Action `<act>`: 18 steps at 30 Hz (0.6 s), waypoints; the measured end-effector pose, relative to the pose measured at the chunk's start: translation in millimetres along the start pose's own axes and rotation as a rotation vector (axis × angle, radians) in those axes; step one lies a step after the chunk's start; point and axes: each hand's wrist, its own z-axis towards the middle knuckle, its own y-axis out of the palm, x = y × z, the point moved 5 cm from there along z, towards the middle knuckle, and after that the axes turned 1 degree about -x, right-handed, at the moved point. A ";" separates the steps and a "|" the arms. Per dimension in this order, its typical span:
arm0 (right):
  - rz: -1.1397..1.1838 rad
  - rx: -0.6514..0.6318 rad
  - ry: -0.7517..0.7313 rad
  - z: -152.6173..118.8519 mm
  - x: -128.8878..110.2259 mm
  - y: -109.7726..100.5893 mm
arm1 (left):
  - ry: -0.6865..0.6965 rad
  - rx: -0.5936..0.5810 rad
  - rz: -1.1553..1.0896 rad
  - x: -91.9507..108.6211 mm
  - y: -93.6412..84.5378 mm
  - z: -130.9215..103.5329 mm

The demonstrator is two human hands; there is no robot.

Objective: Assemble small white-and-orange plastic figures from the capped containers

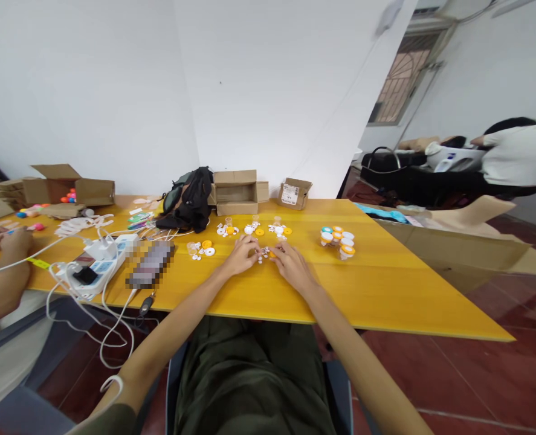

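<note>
My left hand rests low over the table, its fingers bent and fingertips together beside a loose group of small white pieces. Whatever is between those fingertips is too small to make out. Opposite it, my right hand curls its fingers towards the same pieces, fingertips by a small orange part; its exact grip is hidden. Behind the hands lie similar sets with a clear cup, a white disc and an orange disc. Left of them is another clear cup with a white disc.
Lidded cups stand grouped at right. Open cardboard boxes and a black bag line the wall. A phone, power strip and cables occupy the left. Another person's hands work at far left.
</note>
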 end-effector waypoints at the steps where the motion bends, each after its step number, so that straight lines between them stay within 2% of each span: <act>1: -0.011 0.005 0.012 -0.7 -0.3 -1.3 | -0.008 0.026 -0.009 -0.5 -1.6 0.3; 9: -0.111 0.054 0.022 -4.0 -7.7 -8.7 | -0.039 0.178 -0.082 -5.6 -10.6 3.6; 16: -0.035 0.040 -0.213 0.1 -31.5 -5.7 | -0.055 0.208 -0.110 -4.7 -10.2 3.6; 18: -0.019 0.041 -0.219 2.8 -33.9 -3.1 | -0.057 0.193 -0.131 -4.0 -9.7 3.5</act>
